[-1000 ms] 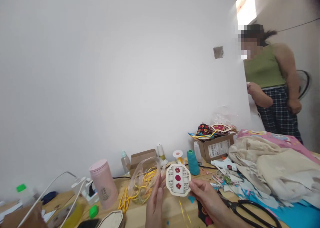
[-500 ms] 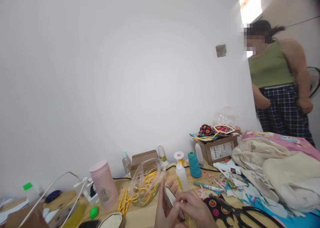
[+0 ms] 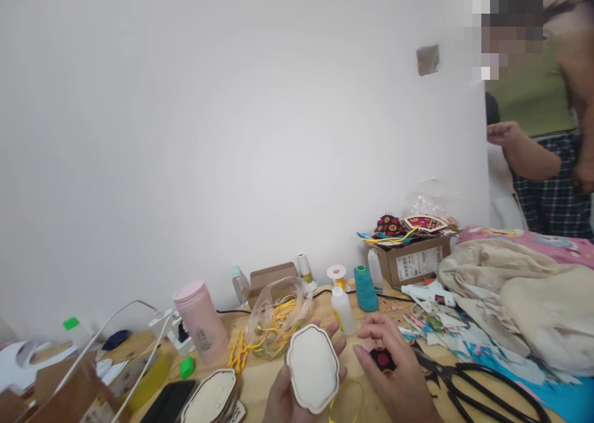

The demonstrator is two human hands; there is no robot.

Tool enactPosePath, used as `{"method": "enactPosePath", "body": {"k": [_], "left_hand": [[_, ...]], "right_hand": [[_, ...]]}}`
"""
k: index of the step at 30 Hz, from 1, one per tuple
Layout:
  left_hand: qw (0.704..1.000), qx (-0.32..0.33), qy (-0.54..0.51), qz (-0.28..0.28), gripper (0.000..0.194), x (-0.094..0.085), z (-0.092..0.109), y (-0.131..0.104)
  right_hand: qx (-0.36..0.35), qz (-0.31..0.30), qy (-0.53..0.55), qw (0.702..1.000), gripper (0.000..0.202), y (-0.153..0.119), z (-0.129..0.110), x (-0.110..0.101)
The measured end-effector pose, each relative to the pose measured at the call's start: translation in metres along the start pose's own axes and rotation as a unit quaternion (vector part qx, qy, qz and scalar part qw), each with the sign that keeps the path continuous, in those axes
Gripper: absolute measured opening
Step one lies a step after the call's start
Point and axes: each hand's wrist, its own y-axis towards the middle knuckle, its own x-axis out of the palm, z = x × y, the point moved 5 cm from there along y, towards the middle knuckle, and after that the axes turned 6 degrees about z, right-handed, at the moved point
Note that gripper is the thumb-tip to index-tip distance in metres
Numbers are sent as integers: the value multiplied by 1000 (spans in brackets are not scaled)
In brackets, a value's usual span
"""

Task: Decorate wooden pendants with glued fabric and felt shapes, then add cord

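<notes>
My left hand (image 3: 283, 389) holds a flat white plaque (image 3: 314, 368) with a scalloped wooden rim, its face turned toward me. The fingers show behind its right edge, the thumb at its left. My right hand (image 3: 394, 367) is apart from it, fingers curved and spread, with nothing seen between them. Partly hidden by that hand is black fabric with red dots (image 3: 383, 360). A thin yellow cord (image 3: 355, 398) loops on the table between my hands. To the left lies a stack of similar scalloped plaques (image 3: 211, 395). Black-handled scissors (image 3: 482, 383) lie right of my right hand.
Behind my hands stand a white squeeze bottle (image 3: 343, 311), a teal thread cone (image 3: 366, 290) and a bag of yellow cord (image 3: 281, 318). A pink tumbler (image 3: 202, 321) is at left. Fabric scraps (image 3: 445, 327) and a filled carton (image 3: 413, 262) are at right. A person (image 3: 533, 107) stands beyond.
The plaque has turned from edge-on to face me. My right hand has let go of it and moved right. The view has dipped and shifted left; the person has raised a forearm.
</notes>
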Motion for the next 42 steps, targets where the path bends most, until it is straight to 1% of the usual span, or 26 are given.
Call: {"method": "enactPosePath", "body": {"k": [2,4,6,8,9,10,11,13,15,18,20,21,24,25,26,28,30,31,32,34,36,39,41,42], "left_hand": [[1000,-6,9,-8,48,9,2,1],[1000,-11,13,-12,50,12,7,-1],[1000,-18,24,-2,55,7,15,-7],[998,-23,41,30,63,-5,26,-15],[999,-20,41,27,72,-10,31,-19],[997,-7,41,58,75,-17,38,-23],[995,-5,43,93,73,-25,42,-26],[989,19,38,145,63,-34,47,-32],[984,35,41,169,55,-38,47,-35],[980,41,60,183,54,-38,42,-34],[980,39,50,188,58,-35,38,-30],[981,35,35,188,61,-33,36,-28],[984,19,-9,180,71,-25,31,-22],[984,18,-11,179,72,-23,30,-20],[984,18,-10,179,73,-21,29,-19],[984,11,-3,177,74,-19,26,-16],[986,-6,11,168,70,-18,23,-14],[986,-13,20,163,68,-17,20,-14],[987,-20,31,157,66,-17,18,-13],[985,-26,51,163,64,-19,13,-14],[978,-21,61,197,63,-22,9,-16],[957,5,90,275,64,-27,10,-20],[934,19,134,329,73,-29,14,-21],[920,25,161,356,79,-30,17,-20]], "right_hand": [[27,-13,2,1000,11,-3,5,3],[52,-34,14,998,12,-5,8,5],[72,-51,28,996,13,-6,8,7],[87,-63,38,993,16,-5,6,8],[94,-71,40,992,18,-5,6,9],[98,-79,40,991,19,-4,6,10],[101,-88,38,990,19,-4,6,12],[105,-112,29,988,20,-5,8,16],[104,-144,13,984,20,-7,12,21],[77,-203,-13,976,18,-14,14,29],[41,-246,-20,968,6,-22,11,33],[20,-268,-20,963,5,-27,8,35],[-46,-325,-35,944,43,-42,-1,40],[-66,-340,-53,937,51,-45,-2,41],[-86,-351,-78,929,54,-46,-1,42],[-121,-346,-152,918,47,-41,3,40],[-148,-319,-228,908,36,-27,9,33],[-152,-305,-253,905,34,-18,13,28],[-146,-297,-260,907,33,-9,16,23],[-122,-283,-231,923,27,5,24,11],[-90,-258,-183,944,17,13,31,-1],[-24,-213,-137,967,13,13,41,-11],[-10,-196,-121,973,13,9,41,-12],[-21,-193,-116,974,13,7,38,-11]]}}
